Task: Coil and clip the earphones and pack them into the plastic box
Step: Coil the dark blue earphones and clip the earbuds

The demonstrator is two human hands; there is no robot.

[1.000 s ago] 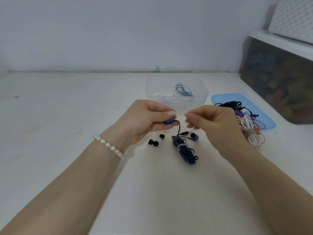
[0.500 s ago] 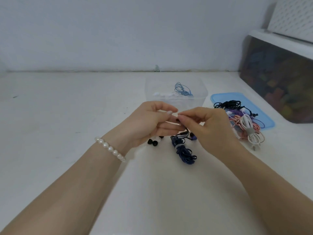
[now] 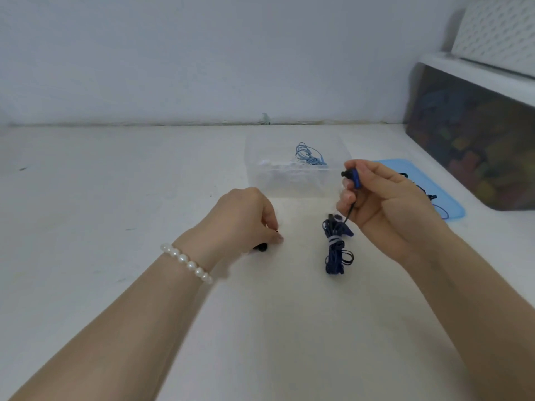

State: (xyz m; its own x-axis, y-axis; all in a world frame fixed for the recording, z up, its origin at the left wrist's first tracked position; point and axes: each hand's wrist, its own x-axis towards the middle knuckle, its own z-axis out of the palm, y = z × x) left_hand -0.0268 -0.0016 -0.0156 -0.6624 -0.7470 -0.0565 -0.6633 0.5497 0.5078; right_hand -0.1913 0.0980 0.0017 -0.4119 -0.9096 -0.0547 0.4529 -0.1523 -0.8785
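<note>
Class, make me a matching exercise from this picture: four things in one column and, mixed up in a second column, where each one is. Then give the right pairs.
Things
1. blue earbud
2. dark blue coiled cable
3. light blue earphones
4. pearl bracelet

Places
A. inside the clear plastic box
B. pinched in the right hand
C. round the wrist of the left hand
D. lying on the table, bound in the middle

Pairs: 1-B, 2-D, 3-A, 4-C

left hand [image 3: 246, 219] fingers [image 3: 272, 237] hiding ear tips [image 3: 262, 247], blurred
</note>
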